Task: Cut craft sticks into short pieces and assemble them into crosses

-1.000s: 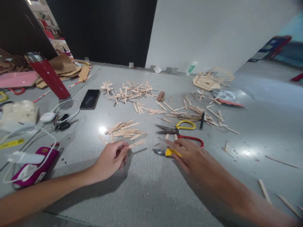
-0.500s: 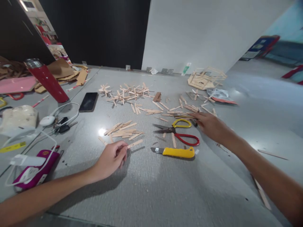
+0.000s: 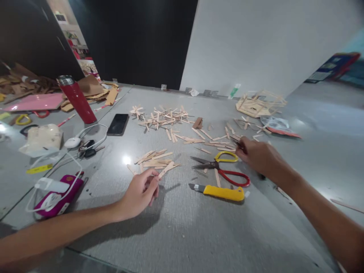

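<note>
My left hand [image 3: 143, 189] pinches a small popsicle stick [image 3: 167, 169] by one end, its free end pointing away to the right. Just beyond lies a loose pile of popsicle sticks [image 3: 155, 158]. My right hand [image 3: 251, 151] is closed beside the scissors' handles, around a slim dark tool [image 3: 262, 176]. Only a dark end shows below the wrist; the fingers hide the rest, so I cannot tell its kind. The scissors [image 3: 217, 165], with one yellow and one red handle, lie between the hands. A yellow utility knife [image 3: 223, 192] rests nearer to me, blade pointing left.
Crossed stick pieces [image 3: 166, 116] spread farther back. A stick-built frame [image 3: 258, 104] and a plastic packet [image 3: 280, 127] stand at the back right. On the left are a phone [image 3: 118, 124], red flask [image 3: 78, 100], keys [image 3: 89, 149] and a purple power bank [image 3: 61, 195] with cables.
My right hand has picked up the slim dark tool from among the sticks and turned it. The stick in my left hand now tilts upward more. The whole view has shifted.
</note>
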{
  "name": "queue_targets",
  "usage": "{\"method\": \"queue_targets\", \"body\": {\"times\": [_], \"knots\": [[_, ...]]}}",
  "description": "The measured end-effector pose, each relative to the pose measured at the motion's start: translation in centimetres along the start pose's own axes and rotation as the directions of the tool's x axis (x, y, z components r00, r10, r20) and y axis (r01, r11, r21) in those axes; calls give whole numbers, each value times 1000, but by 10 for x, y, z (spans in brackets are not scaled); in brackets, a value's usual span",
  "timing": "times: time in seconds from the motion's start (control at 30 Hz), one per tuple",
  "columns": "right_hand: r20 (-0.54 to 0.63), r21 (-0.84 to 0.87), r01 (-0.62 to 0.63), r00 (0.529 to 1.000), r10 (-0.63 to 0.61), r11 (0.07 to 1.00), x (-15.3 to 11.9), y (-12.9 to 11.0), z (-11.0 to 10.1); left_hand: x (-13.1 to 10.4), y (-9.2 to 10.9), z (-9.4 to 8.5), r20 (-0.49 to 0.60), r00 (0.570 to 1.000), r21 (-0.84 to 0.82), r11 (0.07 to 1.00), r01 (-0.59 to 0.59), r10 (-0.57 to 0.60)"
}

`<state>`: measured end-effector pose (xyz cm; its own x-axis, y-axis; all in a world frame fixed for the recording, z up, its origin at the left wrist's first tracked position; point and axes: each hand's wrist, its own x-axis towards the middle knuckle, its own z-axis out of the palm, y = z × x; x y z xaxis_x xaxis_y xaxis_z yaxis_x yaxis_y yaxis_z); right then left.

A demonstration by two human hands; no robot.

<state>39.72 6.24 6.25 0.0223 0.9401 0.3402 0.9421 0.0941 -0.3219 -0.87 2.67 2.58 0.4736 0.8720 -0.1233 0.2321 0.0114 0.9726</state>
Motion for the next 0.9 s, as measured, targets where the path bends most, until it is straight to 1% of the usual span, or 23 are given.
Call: {"method": "queue_targets", "body": {"times": [0.07,0.1,0.17,0.2,0.23,0.27,0.3,0.33,0.37,0.47,0.57,0.63,0.7,0.8,0.83,0.9], "knots": [[-73,154,21,997,-10,988,-14,-22,-2,-1,0,1,-5,1000,-3,1000,-7,7],[-88,238,36,996,-15,971,-23,-36,-1,-1,1,1,-7,1000,-3,1000,-7,7],[-108,404,78,993,-38,912,-40,-66,1,-2,1,2,-9,1000,-5,1000,-2,2],[-119,602,100,992,-35,792,-48,-81,3,-2,1,2,-9,1000,-5,1000,-2,2],[-114,730,105,993,-31,675,-55,-96,5,-2,2,2,-9,1000,-6,1000,-2,2],[-124,804,118,992,-30,583,-60,-108,7,-3,2,2,-11,1000,-7,1000,-3,3],[-129,845,129,991,-36,519,-65,-118,9,-3,2,2,-12,1000,-8,1000,-4,4],[-126,866,130,991,-41,483,-69,-126,11,-3,1,2,-12,1000,-8,1000,-3,3],[-125,873,137,991,-56,469,-73,-131,13,-3,1,2,-14,1000,-8,1000,-1,1],[-117,862,156,987,-111,482,-79,-135,21,-2,-2,1,-5,1000,-8,1000,1,-1],[-97,825,164,984,-151,541,-83,-138,31,-2,-3,1,4,1000,-16,1000,-18,18],[-68,802,174,977,-202,571,-83,-143,37,-2,-2,0,-5,999,13,999,-42,42],[-71,772,225,960,-271,594,-84,-148,43,-1,0,0,-23,997,97,993,-70,72],[-129,690,353,919,-373,632,-86,-151,52,1,1,-1,-20,995,225,970,-93,100],[-142,660,379,910,-389,648,-88,-151,55,2,1,-2,-13,995,245,965,-93,100],[-143,625,392,908,-394,675,-93,-148,61,3,0,-2,4,995,257,962,-93,96]]}}
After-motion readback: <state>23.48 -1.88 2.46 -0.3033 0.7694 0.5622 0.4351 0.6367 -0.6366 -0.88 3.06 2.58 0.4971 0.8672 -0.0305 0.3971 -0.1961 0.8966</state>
